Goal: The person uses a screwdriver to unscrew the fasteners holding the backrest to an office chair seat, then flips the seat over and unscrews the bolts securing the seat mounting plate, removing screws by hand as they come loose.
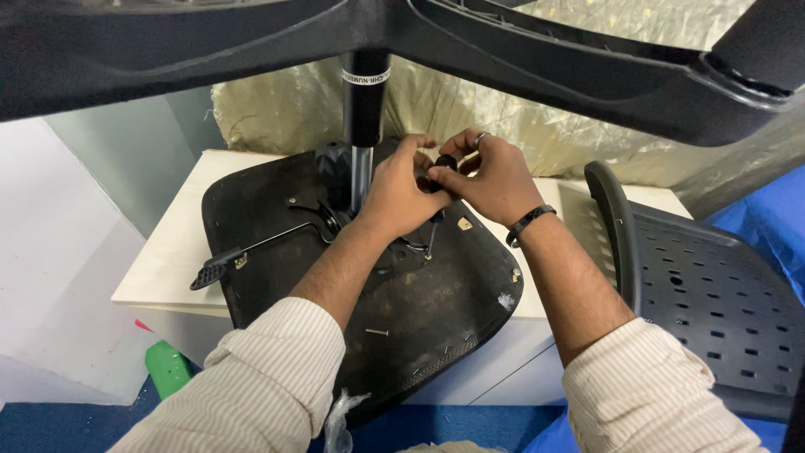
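An office chair lies upside down, its black seat underside (419,310) resting on a white table (168,252). The gas cylinder (365,126) rises from the seat to the black star base (545,67) overhead. My left hand (401,189) and my right hand (486,180) meet just right of the cylinder, fingers pinched together on a small black knob (442,168) at the seat mechanism. A ring is on my right hand and a dark band on its wrist.
A black adjustment lever (222,264) sticks out left from the mechanism. A loose screw (377,332) lies on the seat. A perforated black chair back (713,294) stands at right. Crinkled plastic sheeting (570,134) hangs behind. A green object (168,367) sits on the blue floor.
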